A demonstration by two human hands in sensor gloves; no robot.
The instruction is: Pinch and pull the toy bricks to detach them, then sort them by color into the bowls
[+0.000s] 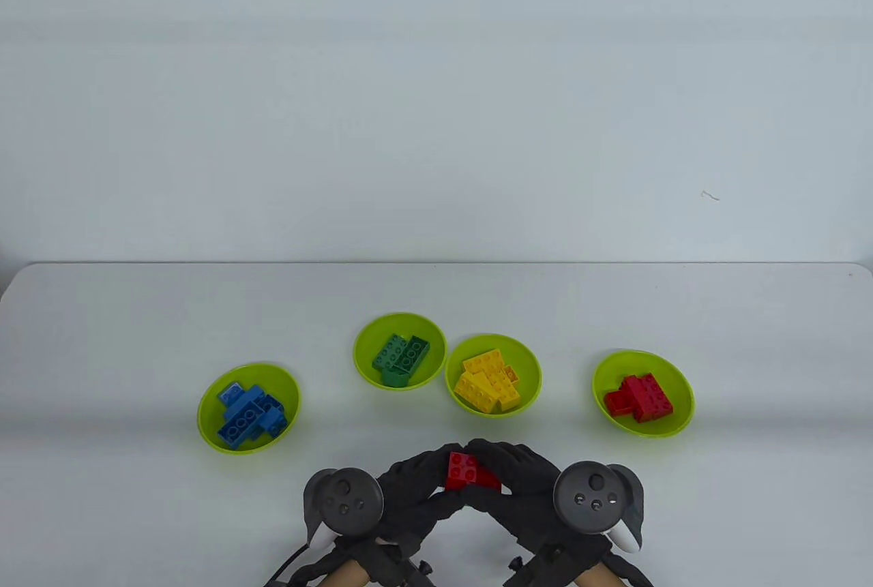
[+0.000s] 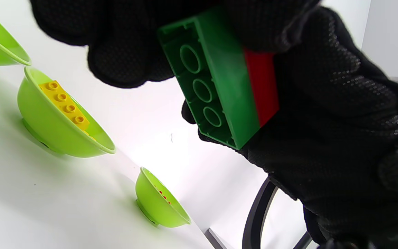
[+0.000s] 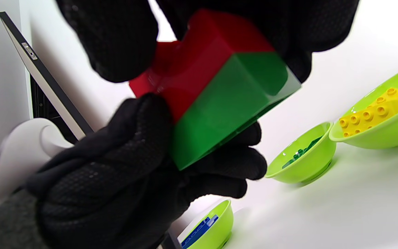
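Near table front edge, I hold red brick [image 1: 469,471] stuck on green brick [image 2: 216,83], pinched between left hand [image 1: 409,485] and right hand [image 1: 522,478]. Should pull straight apart, fingers firm, no twisting.

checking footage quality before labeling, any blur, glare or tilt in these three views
Table view: sharp and evenly lit, soft shadows under the bowls. Left wrist view: tilted, table blown out to white behind the green brick. Right wrist view: tilted, the left hand and its white tracker soft with blur.
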